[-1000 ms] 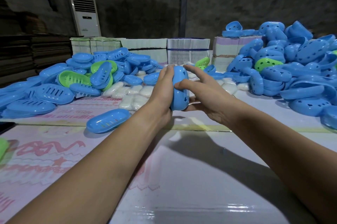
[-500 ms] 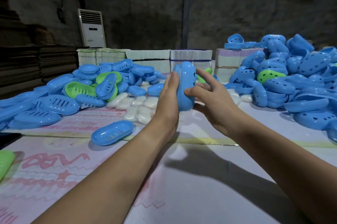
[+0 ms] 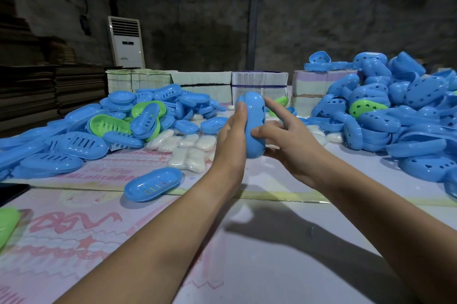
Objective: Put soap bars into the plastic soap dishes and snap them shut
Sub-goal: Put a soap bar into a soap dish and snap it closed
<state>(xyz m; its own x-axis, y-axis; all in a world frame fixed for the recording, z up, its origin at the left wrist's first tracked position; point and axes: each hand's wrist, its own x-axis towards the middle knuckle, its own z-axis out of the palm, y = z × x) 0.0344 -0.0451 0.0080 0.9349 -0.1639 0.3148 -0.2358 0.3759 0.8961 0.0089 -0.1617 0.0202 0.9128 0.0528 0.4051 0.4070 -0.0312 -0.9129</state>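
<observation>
Both hands — left [image 3: 231,139], right [image 3: 288,144] — grip a closed blue dish [image 3: 252,125] on end above the counter [image 3: 284,254]; soap bars [image 3: 188,149] lie behind it.

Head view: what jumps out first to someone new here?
Dead centre, a closed blue soap dish is held on end above the table, the left hand against one face and the right hand gripping the other. Big heaps of blue dish halves with a few green ones fill the right and left sides. Between the heaps, wrapped white soap bars lie on the table.
</observation>
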